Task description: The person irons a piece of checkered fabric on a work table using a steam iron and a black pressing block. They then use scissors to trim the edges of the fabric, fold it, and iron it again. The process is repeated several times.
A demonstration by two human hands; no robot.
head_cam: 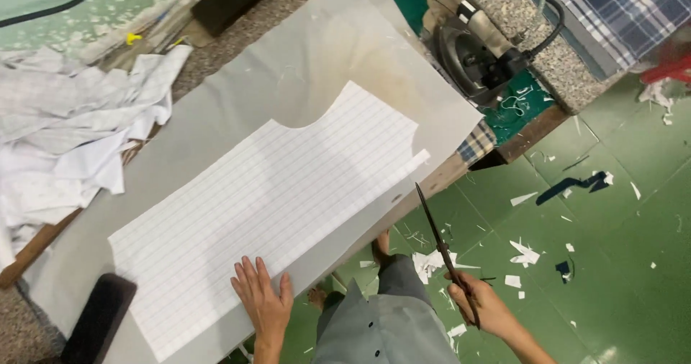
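My left hand [263,300] lies flat, fingers spread, on the near edge of a white piece of fabric with thin grey stripes [273,205]. The piece is cut with a curved notch at its far edge and rests on a larger sheet of pale paper [302,54] over the table. My right hand [486,306] is off the table's edge over the green floor. It grips the handles of dark scissors [440,245], blades shut and pointing up toward the fabric's right corner without touching it.
A heap of white cloth pieces [72,133] lies at the table's left. An electric cutting machine with a black cable [479,51] stands at the far right, beside checked fabric [626,7]. A black block [101,317] sits at the near left corner. Scraps litter the green floor [612,227].
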